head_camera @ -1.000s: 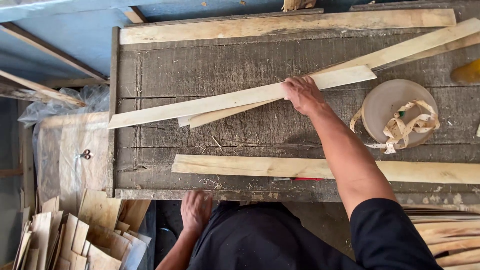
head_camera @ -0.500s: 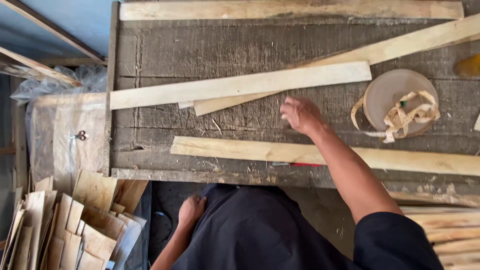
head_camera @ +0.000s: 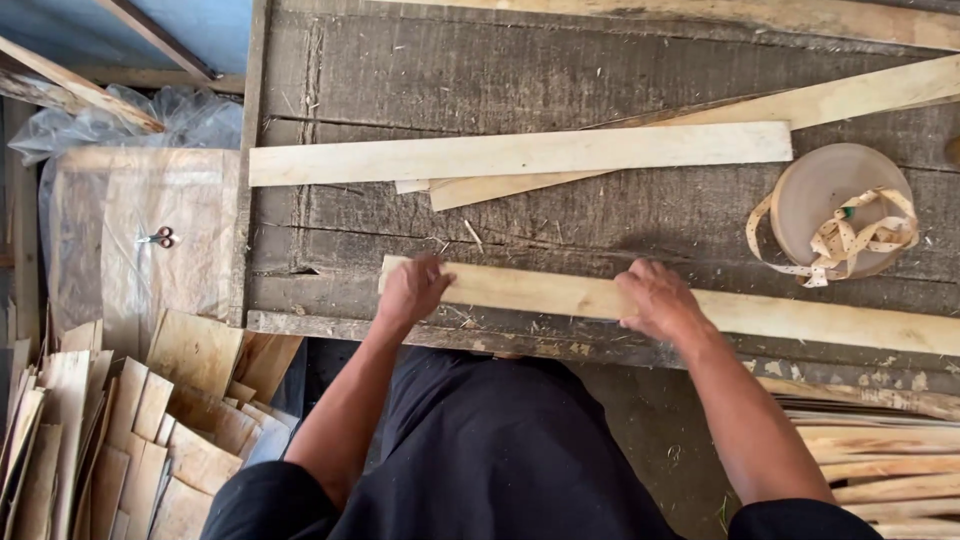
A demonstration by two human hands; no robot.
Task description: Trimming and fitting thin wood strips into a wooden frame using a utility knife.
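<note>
Head view, looking straight down at a worn grey workbench (head_camera: 600, 80). Both hands are on the near slat (head_camera: 560, 293), a long pale strip of wood lying along the bench's front edge and running off to the right. The left hand (head_camera: 412, 290) grips the slat's left end, fingers curled over the top of it. The right hand (head_camera: 660, 298) presses on the slat further along, near its middle, fingers bent over the far edge. Both hands are closed on the wood, not spread wide.

Beyond the hands, well apart from them, a second slat (head_camera: 520, 153) lies flat across the bench, almost parallel to the near one. Under it, a third, longer slat (head_camera: 720, 125) angles up toward the top right corner; the two cross and touch. Another plank (head_camera: 800, 15) runs along the far edge of the bench.

To the right sits a round wooden disc (head_camera: 830, 205) with a pale measuring tape (head_camera: 850, 240) looped loosely over it, near the right hand but not touching it.

Left of the bench there's a flat board under clear plastic (head_camera: 130, 240), and a small pair of scissors (head_camera: 157, 237) rests on it. Below that, a stack of thin wood pieces (head_camera: 120, 430) stands on edge. More slats are piled at the lower right (head_camera: 880, 460). The person's dark clothing fills the bottom centre.
</note>
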